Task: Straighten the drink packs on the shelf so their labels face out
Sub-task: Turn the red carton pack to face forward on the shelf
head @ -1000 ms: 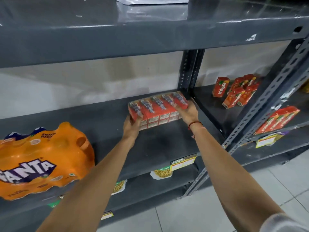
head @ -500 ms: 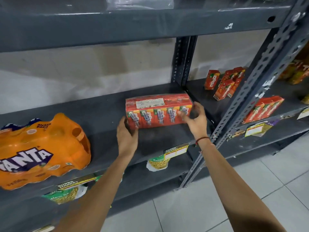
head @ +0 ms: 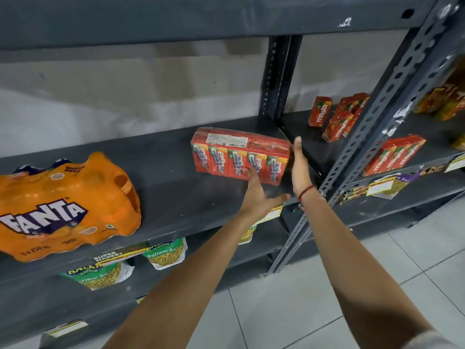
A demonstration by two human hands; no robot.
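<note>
Left hand (head: 259,195): fingers extended and loosely spread, thumb out to the right; fingertips (head: 251,171) touched the lower front face of the red carton pack (head: 240,154). Nothing was gripped.

Right hand (head: 299,167): flat and open, fingers straight and together, palm set against the right end of the pack. A red thread band (head: 307,191) circled the wrist. Nothing was clasped.

Red carton pack: one, shrink-wrapped, five cartons showing across its front, labels facing outward. It stood upright on the grey middle shelf (head: 163,197), near the right-hand upright, with a white sticker on its top face.

Fanta multipack (head: 63,207): one, orange wrap, at the left end of the same shelf, well apart from the red pack, logo facing out.

Loose Maaza cartons (head: 337,119): about five, on the adjoining bay's shelf, standing at mixed angles; the exact count was unclear.

Second Maaza pack (head: 395,154): one, three labels visible, near that shelf's front edge.

Snack bags (head: 166,253): at least three visible on the shelf below.
</note>
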